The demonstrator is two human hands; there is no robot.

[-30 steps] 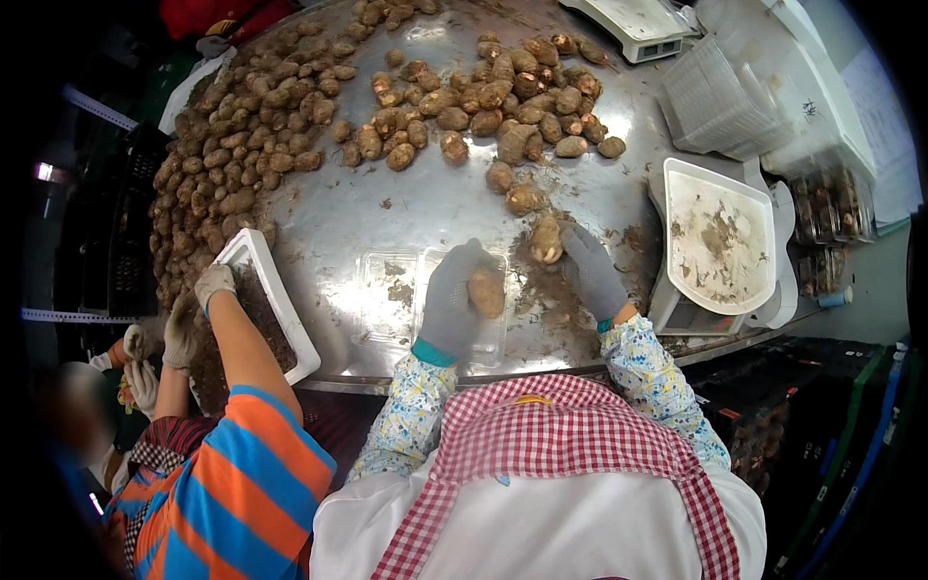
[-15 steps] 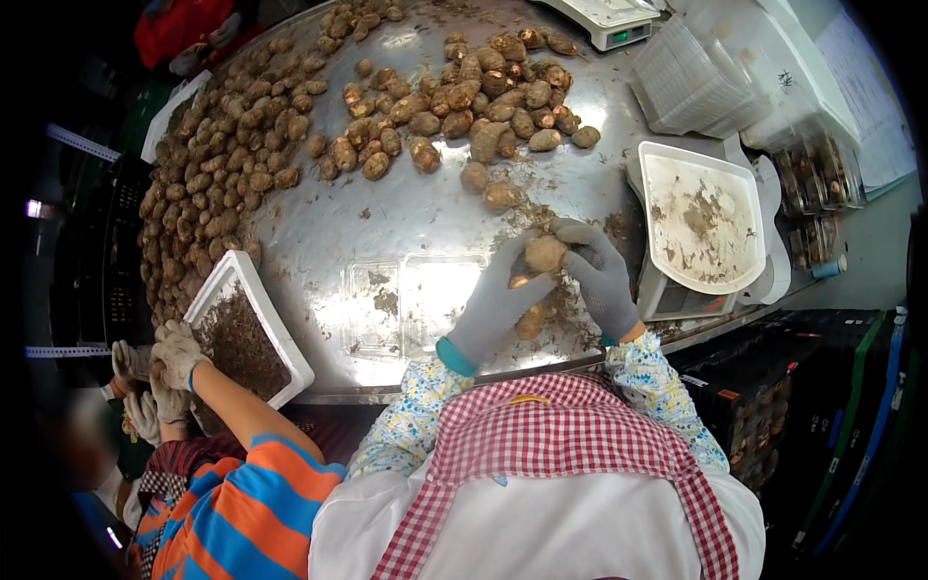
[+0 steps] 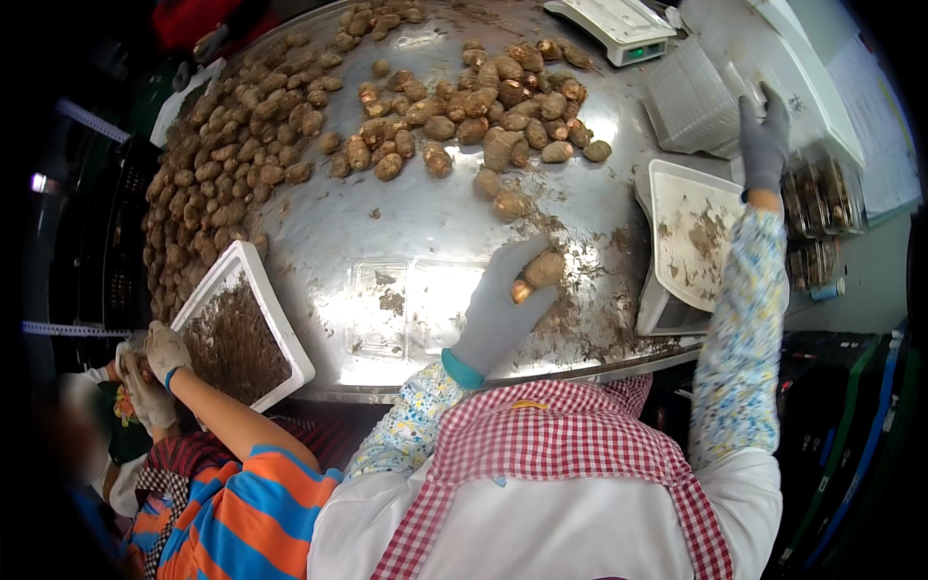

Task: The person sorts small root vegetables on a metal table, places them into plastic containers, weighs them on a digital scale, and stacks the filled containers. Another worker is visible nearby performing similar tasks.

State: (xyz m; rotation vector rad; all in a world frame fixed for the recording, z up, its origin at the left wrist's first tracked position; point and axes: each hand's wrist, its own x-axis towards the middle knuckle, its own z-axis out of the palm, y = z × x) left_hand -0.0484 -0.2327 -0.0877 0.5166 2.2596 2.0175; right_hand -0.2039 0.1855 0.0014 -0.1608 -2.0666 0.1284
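Observation:
My gloved left hand (image 3: 507,300) is closed on brown, hairy tubers (image 3: 544,268), over the steel table (image 3: 329,222), just right of a clear plastic tray (image 3: 377,309) lying flat. My gloved right hand (image 3: 762,135) is stretched out at the back right, fingers apart, at the edge of the nested clear plastic trays (image 3: 694,101); whether it touches them I cannot tell. Beside my right forearm is a scale with a dirty white tray (image 3: 688,232) on it.
Loose tubers (image 3: 232,155) cover the left and back of the table. A second scale (image 3: 609,29) stands behind, filled clear packs (image 3: 817,193) at right. Co-workers' gloved hands (image 3: 166,353) are by a white soil-filled box (image 3: 232,338); another person (image 3: 232,24) is at back left.
My right hand has left the tubers and moved up and right to the stacked trays. My left hand still holds tubers. The co-worker's hands have shifted left off the box's rim.

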